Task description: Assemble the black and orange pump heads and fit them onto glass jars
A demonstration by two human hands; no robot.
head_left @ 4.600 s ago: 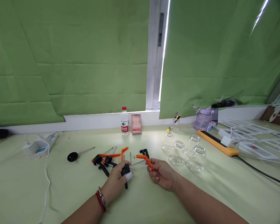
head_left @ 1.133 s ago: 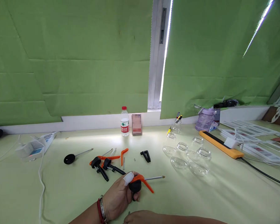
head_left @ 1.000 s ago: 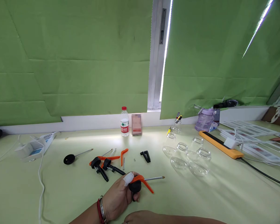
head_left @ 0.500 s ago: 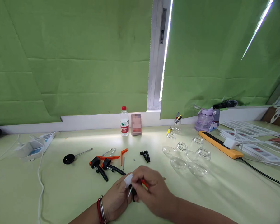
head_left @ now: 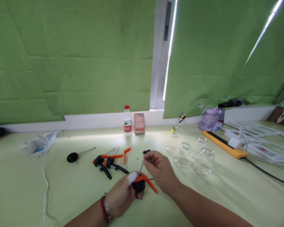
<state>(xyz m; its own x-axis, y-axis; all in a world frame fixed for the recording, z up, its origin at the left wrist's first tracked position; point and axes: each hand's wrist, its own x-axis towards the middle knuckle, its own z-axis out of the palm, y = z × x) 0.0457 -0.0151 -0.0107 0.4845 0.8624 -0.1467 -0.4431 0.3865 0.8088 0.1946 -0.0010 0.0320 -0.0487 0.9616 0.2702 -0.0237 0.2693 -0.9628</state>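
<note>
My left hand (head_left: 121, 194), its thumb wrapped in a white strip, is closed around a black round cap-like part (head_left: 139, 186). An orange bent lever (head_left: 144, 178) lies across the top of this part, one arm pointing down to the right. My right hand (head_left: 162, 171) pinches the upper end of a thin metal rod (head_left: 140, 169), whose lower end meets the lever beside my left thumb. Another metal piece (head_left: 150, 179) sticks out right of the lever. Beyond my left hand lie two black stemmed parts (head_left: 103, 167) with orange levers. Small black pieces (head_left: 146, 151) show partly behind my right hand.
Several clear glass jars (head_left: 207, 154) stand at the right, near an orange power strip (head_left: 224, 145). At the left lie a black disc with a metal rod (head_left: 72, 157) and a white cable (head_left: 45, 176). A water bottle (head_left: 127, 123) stands at the back.
My right hand has moved up and right, lifting the rod's held end. The lever and black part have turned into fuller view in my left hand. The camera view has shifted slightly.
</note>
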